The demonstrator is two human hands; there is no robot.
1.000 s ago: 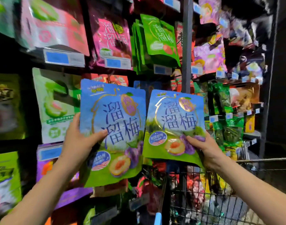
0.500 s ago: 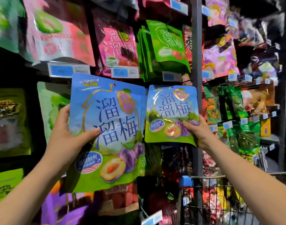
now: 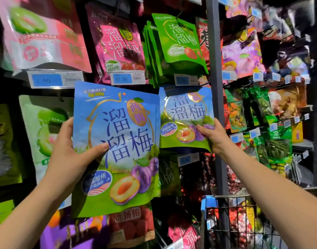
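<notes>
Both arms reach up to the snack shelf [image 3: 55, 87], the left hand [image 3: 71, 151] pinching the big blue bag [image 3: 116, 150] by its side and the right hand [image 3: 214, 136] pinching the small blue bag [image 3: 184, 115] just beside it.

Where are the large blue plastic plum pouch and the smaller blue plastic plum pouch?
Large blue plastic plum pouch [image 3: 125, 126]: head view, printed front.
Smaller blue plastic plum pouch [image 3: 185, 115]: head view, printed front.
</notes>
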